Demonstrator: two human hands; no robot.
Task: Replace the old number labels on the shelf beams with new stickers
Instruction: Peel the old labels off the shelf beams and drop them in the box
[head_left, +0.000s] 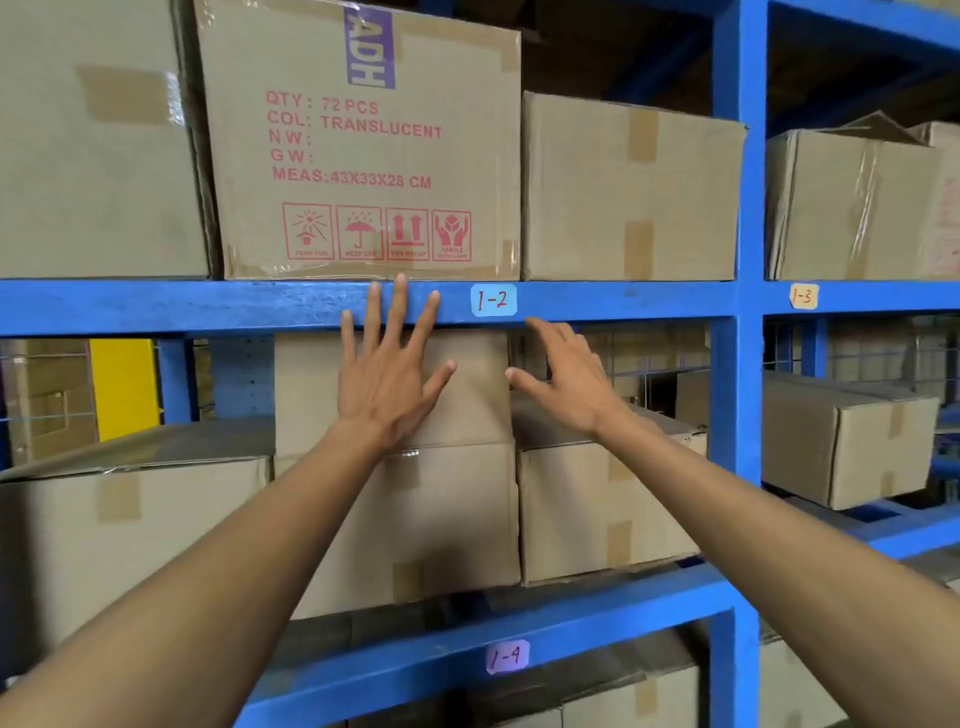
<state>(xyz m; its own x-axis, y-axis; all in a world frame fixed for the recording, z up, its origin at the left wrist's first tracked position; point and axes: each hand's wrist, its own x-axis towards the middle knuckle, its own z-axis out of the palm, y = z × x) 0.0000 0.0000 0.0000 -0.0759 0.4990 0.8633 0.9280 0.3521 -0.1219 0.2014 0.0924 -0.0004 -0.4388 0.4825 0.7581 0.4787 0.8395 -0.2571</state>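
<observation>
**Label 1-2 in place; both hands empty at the upper beam**

Your left hand (387, 379) is spread flat, fingers (399, 306) straight and released, their tips reaching onto the face of the upper shelf beam (208, 306), left of the light blue "1-2" label (493, 300). Your right hand (563, 376) hangs just below the beam under that label, fingers relaxed and grasping nothing. No sticker or peeled label is visible in either hand.

The "1-2" label sits flat on the beam, apart from both hands. To the right, past the upright (737, 208), an orange "1-3" label (803, 296) is on the neighbouring beam; a pale purple "1-4" label (507, 657) is on the lower beam (597, 608).

Judgement: this position appears finished or under check, though whether "1-2" is the new sticker cannot be confirmed. The next move calls for choosing the next label, lifting a corner cleanly, and having a fresh sticker to hand.
</observation>
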